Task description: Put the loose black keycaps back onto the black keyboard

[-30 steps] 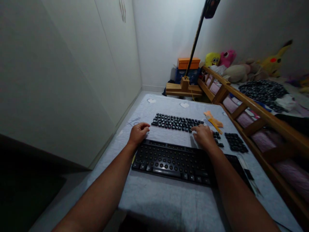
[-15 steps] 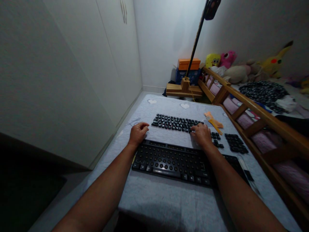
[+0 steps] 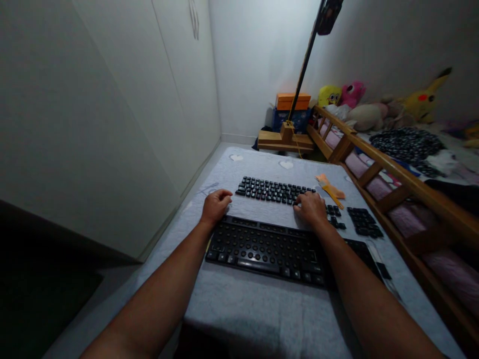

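On bench (image 3: 243,304): keyboard (image 3: 258,266), few keys fitted; loose keys (image 3: 264,190) in rows beyond.
Left hand (image 3: 216,206): fingers curled, near keyboard's far left corner; can't tell grip.
Right hand (image 3: 311,208): at rows' right end; can't tell grip.

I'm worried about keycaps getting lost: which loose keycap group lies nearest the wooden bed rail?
The rightmost keycap block, beside the rail. The small cluster sits left of it, by the right hand; the long block lies farther left.

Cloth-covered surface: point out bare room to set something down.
Free: the pale cloth between the forearms, nearer than the keyboard; also between the main keycap block and the far edge. Crowded: the right side, with brush, orange piece and small keycap groups.
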`<state>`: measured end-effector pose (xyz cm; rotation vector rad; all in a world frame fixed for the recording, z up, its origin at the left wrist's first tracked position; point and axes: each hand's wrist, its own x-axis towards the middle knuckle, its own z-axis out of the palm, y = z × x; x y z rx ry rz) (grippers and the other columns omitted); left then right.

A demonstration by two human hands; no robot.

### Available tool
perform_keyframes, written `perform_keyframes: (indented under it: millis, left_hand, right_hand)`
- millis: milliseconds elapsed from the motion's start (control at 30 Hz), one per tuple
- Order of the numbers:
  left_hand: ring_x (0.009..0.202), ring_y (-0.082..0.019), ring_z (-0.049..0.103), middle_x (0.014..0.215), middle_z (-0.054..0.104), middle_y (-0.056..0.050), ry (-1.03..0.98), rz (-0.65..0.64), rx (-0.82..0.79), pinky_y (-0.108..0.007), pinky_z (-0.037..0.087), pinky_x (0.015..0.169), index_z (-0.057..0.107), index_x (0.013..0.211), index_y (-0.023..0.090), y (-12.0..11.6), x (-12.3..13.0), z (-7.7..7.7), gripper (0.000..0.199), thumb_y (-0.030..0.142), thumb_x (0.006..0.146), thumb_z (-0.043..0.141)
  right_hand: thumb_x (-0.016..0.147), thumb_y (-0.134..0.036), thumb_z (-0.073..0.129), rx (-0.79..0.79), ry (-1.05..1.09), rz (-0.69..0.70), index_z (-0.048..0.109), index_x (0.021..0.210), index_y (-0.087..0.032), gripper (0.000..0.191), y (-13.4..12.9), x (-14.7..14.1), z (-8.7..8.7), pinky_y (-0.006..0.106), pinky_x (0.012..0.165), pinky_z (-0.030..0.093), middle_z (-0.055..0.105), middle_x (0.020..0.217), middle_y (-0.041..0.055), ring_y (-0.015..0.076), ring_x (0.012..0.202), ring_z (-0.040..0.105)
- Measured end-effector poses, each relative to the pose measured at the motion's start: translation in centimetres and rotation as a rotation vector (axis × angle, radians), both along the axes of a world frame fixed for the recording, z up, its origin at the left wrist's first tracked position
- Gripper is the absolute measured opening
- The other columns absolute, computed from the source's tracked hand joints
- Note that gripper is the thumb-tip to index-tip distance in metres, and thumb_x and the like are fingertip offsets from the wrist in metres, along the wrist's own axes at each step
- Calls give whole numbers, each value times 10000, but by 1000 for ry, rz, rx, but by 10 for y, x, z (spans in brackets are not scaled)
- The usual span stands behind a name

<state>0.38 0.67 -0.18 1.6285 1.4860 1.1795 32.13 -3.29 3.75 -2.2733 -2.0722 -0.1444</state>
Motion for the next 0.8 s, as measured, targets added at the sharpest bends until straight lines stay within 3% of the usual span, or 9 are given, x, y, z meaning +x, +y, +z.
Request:
perform_keyframes:
  millis: [100,200,300,367,433,533,800]
  left_hand:
    - [736,-183,635,803,725,-38,7,3,-10,-298,483,738,721,878,167,-1,0,1,304,348,692,563]
    - [731,-184,633,800,724,-40,5,-1,-15,-300,484,741,722,872,169,-2,1,2,305,350,688,562]
    - [731,-184,631,797,722,-42,6,-8,-14,-299,483,738,722,875,165,-2,0,2,308,353,688,565]
    - [731,-183,631,807,723,-44,13,-13,-15,-298,483,738,721,883,161,-1,0,0,313,355,691,568]
    - [732,-181,631,812,723,-46,19,-17,-13,-296,482,737,719,891,157,0,-1,-1,316,354,696,567]
    - [730,-179,634,805,723,-43,20,-22,-22,-290,482,731,717,894,159,1,-1,-3,315,355,698,571]
    - [738,-182,641,803,725,-47,33,-16,-16,-293,480,744,723,899,156,3,-3,-6,312,351,704,576]
  right_hand:
    - [830,-265,599,0,39,3,701,952,-155,193,-2,0,8,407,867,403,639,1086,147,301,1057,524]
    - [825,-257,608,-9,121,42,693,962,-151,193,-11,1,20,352,884,421,670,1067,119,249,1020,573]
    - [826,-271,611,-39,227,109,690,960,-183,179,-33,-1,31,260,822,455,707,985,47,171,915,631]
    - [806,-276,614,-49,397,169,690,917,-193,158,-53,-4,34,259,787,474,718,927,33,170,870,651]
    - [776,-265,610,-52,596,224,686,883,-201,146,-73,-7,34,280,792,486,723,901,26,178,848,664]
    - [761,-272,606,-86,726,239,661,854,-202,129,-100,-12,30,295,751,500,714,848,26,183,795,664]
    - [770,-205,594,-49,682,269,640,863,-203,103,-137,-14,17,322,769,481,674,875,35,188,828,623]
